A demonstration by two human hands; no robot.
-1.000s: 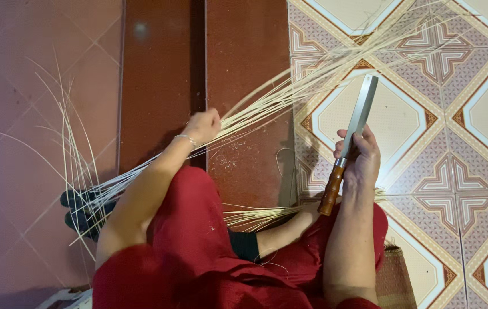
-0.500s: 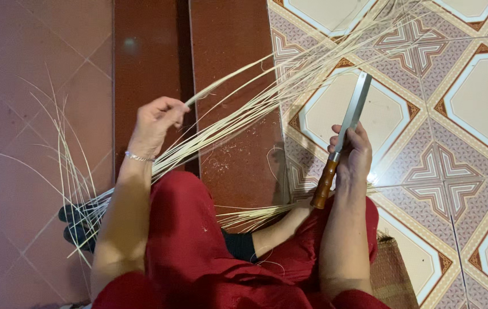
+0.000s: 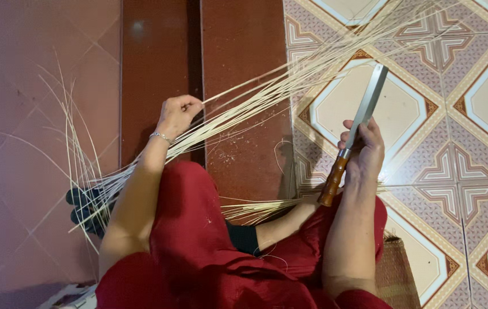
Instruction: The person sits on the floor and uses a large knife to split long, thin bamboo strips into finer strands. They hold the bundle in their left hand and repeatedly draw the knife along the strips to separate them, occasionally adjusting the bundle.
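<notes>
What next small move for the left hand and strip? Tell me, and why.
Probably draw the strip toward the knife: the left hand pinches one strip lifted clear of the bundle, while the right hand holds the blade upright, apart from it.

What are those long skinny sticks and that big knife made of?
The strips look like split bamboo or rattan: pale, thin, bendy, matte. The knife in the right hand has a grey, dull metal blade, probably steel, and a glossy reddish-brown handle, seemingly wood or bamboo.
</notes>
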